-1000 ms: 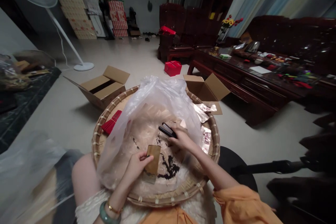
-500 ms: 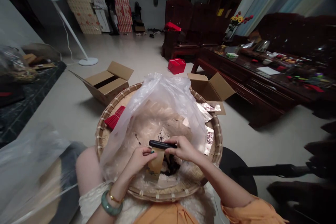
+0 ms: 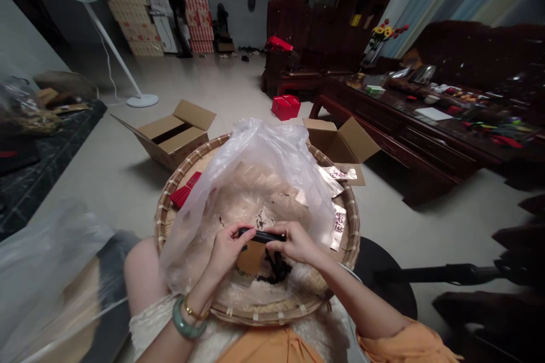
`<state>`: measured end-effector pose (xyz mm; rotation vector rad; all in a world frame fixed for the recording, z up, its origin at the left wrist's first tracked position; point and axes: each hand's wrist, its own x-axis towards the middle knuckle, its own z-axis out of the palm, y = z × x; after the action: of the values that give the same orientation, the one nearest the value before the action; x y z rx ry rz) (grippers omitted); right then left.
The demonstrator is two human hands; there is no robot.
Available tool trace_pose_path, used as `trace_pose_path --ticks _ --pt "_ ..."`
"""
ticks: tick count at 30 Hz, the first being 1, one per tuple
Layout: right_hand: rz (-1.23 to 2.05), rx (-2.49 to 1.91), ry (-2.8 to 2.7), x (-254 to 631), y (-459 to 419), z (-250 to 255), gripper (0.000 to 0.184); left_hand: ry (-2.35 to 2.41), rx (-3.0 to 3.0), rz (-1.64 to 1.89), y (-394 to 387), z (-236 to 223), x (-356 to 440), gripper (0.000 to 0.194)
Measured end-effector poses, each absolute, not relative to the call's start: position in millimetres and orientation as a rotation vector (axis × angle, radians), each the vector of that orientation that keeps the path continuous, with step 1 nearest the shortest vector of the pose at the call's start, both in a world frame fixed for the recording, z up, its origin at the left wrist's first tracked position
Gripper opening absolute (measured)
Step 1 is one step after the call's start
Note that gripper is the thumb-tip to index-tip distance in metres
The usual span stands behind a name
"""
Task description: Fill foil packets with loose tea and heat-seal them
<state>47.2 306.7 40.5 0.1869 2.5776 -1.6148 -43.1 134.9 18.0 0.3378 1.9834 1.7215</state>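
Both hands meet over a round woven bamboo tray (image 3: 163, 212) on my lap. My left hand (image 3: 229, 245) pinches the left end of a slim black bar (image 3: 264, 236), thumb on its front. At the bar's right end, my right hand (image 3: 293, 241) has its fingers closed around it. A small tan packet (image 3: 251, 258) hangs below the bar, its top edge hidden by the bar and fingers. Under the hands, a large clear plastic bag (image 3: 242, 181) lies open in the tray, with dark, dry-looking strands (image 3: 279, 267) inside.
Silvery labelled pouches (image 3: 338, 227) lie along the tray's right side, red strips (image 3: 185, 190) at its left. Open cardboard boxes (image 3: 170, 136) flank the tray beyond its rim. A dark wooden table (image 3: 383, 125) stands to the right, a white fan (image 3: 142, 100) at the far left.
My left hand has shifted from the packet's upper edge up onto the black bar's left end. The bar now covers the packet's top; my right hand still holds its right end.
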Motion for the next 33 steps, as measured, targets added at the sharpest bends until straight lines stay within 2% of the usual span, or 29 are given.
trace_pose_path --ticks 5,8,11,14,18,24,29,33 --pt "-1.559 0.213 2.667 47.4 302.6 43.3 0.030 1.852 0.381 1.631 131.4 9.2 -43.5 0.045" --pt "-1.527 0.147 2.710 47.5 304.0 47.9 0.028 1.841 0.409 1.537 128.5 3.1 -42.0 0.038" --pt "-1.474 0.079 2.722 48.0 308.6 53.1 0.035 1.870 0.437 1.504 127.0 2.6 -41.7 0.031" --pt "-1.464 0.071 2.733 48.3 313.6 54.0 0.043 1.876 0.455 1.513 127.5 5.3 -41.6 0.033" --pt "-1.522 0.098 2.719 47.8 315.7 46.3 0.032 1.897 0.399 1.507 128.4 7.5 -39.9 0.035" --pt "-1.499 0.083 2.750 47.1 312.4 41.9 0.028 1.839 0.312 1.713 131.7 12.9 -45.6 0.045" --pt "-1.511 0.136 2.729 47.2 312.2 45.4 0.026 1.933 0.362 1.728 138.0 20.4 -49.4 0.036" --pt "-1.523 0.127 2.737 47.9 313.4 43.5 0.025 1.934 0.363 1.764 140.5 19.1 -45.9 0.037"
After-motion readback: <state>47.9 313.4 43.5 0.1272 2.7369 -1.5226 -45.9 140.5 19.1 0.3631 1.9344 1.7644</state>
